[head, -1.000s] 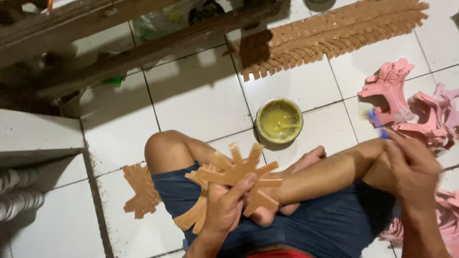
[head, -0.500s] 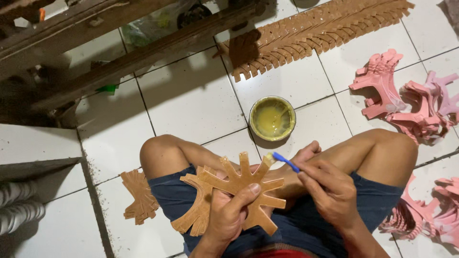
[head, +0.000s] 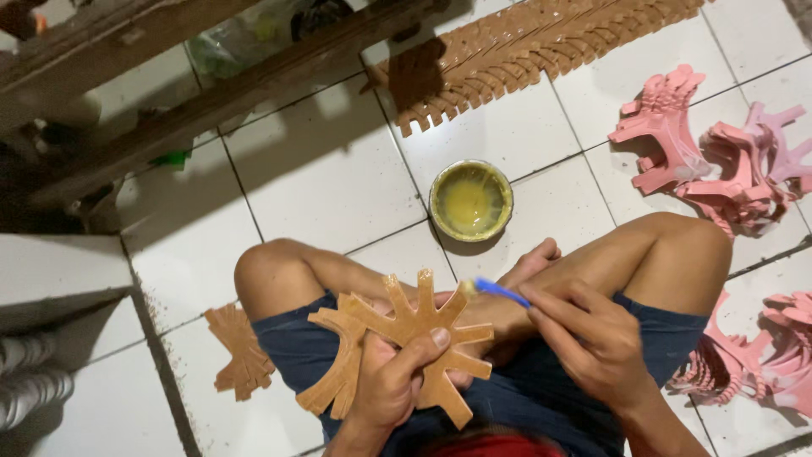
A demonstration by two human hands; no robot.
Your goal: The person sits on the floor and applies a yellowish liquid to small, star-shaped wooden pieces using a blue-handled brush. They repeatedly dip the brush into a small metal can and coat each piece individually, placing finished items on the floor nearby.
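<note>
I sit cross-legged on a white tiled floor. My left hand (head: 396, 379) grips a tan, star-shaped cutout piece (head: 420, 326) with several radiating tabs, held over my lap; a second curved tan piece (head: 337, 377) sits behind it. My right hand (head: 592, 343) holds a thin blue-handled brush (head: 499, 292), its tip touching the cutout's upper right tab. A round tin of yellow glue (head: 470, 201) stands on the tile just beyond my feet.
A long row of tan cutouts (head: 541, 46) lies at the top. Pink cutouts (head: 719, 156) are piled at the right, more (head: 761, 360) by my right knee. Another tan piece (head: 241, 351) lies left of my thigh. Wooden beams (head: 194, 101) cross the upper left.
My right hand came back from the pink pile at the right and brought the brush to the tan cutout. The left hand kept holding the cutout.
</note>
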